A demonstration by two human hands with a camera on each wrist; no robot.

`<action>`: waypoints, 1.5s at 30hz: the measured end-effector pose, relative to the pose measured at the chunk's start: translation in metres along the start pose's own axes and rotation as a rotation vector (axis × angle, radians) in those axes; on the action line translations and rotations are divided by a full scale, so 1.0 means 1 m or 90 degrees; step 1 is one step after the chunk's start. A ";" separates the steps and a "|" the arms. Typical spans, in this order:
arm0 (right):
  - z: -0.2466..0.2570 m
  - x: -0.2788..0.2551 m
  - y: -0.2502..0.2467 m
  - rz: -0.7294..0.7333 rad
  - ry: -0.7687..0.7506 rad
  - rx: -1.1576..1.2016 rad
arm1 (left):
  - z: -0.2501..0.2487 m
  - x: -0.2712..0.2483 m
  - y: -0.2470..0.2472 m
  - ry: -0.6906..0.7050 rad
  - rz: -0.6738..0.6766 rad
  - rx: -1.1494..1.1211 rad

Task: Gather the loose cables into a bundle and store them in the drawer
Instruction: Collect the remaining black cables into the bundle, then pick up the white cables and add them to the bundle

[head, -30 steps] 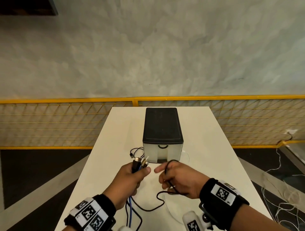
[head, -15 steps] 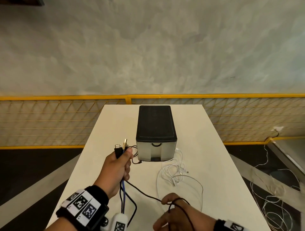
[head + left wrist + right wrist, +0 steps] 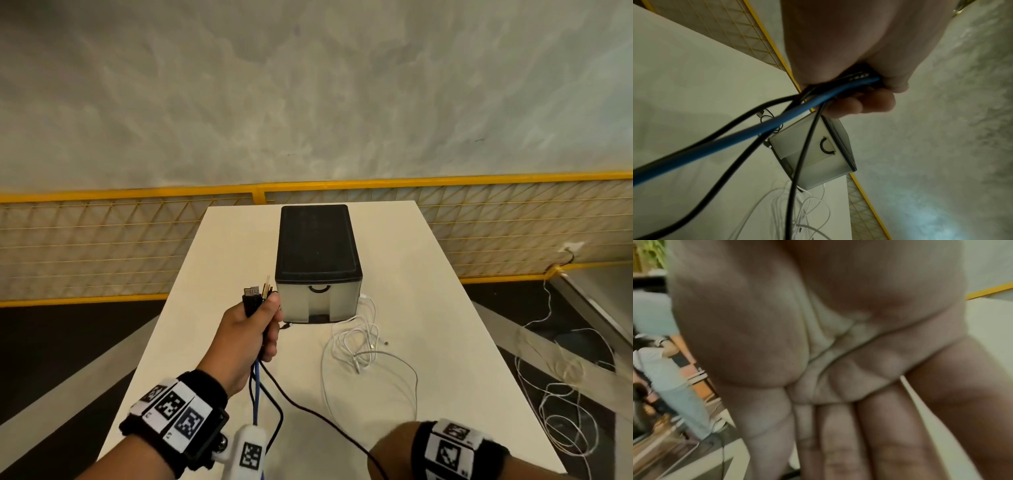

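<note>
Table (image 3: 445,308), white, carries the drawer unit (image 3: 318,263) just ahead of the left hand (image 3: 245,337); the unit has a black top and a translucent front with a black ring pull, and the drawer front sits flush. White cable (image 3: 363,339) lies loose on the tabletop to the right of the left hand, its coils running up to the near right corner of the unit. Left hand is raised above the table with fingers (image 3: 865,104) curled tight round a bundle of cables (image 3: 257,380): one blue, the others black. Connector ends (image 3: 255,296) stand out above the fist; the leads hang below it toward the near table edge. One black lead (image 3: 308,409) runs from the fist across the tabletop to the right hand (image 3: 838,353), at the bottom edge of the head view. The right wrist view shows that palm open with fingers extended side by side; whether they hold the lead cannot be determined.
</note>
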State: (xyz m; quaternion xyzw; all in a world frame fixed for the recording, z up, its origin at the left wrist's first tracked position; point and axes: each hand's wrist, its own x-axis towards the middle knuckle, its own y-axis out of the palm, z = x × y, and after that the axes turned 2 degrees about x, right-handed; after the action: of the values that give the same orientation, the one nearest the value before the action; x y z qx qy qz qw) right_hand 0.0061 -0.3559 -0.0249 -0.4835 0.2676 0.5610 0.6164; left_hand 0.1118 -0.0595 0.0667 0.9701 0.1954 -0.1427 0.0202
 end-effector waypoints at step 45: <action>0.099 -0.018 -0.233 -0.663 -0.466 0.397 | -0.026 0.001 0.053 -0.070 0.142 -0.262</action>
State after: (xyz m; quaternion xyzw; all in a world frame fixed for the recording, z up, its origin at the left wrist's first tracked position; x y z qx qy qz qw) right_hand 0.2024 -0.2521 0.0988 -0.1304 -0.0745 0.2170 0.9646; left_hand 0.1397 -0.1054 0.0902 0.9519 0.1106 -0.1496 0.2436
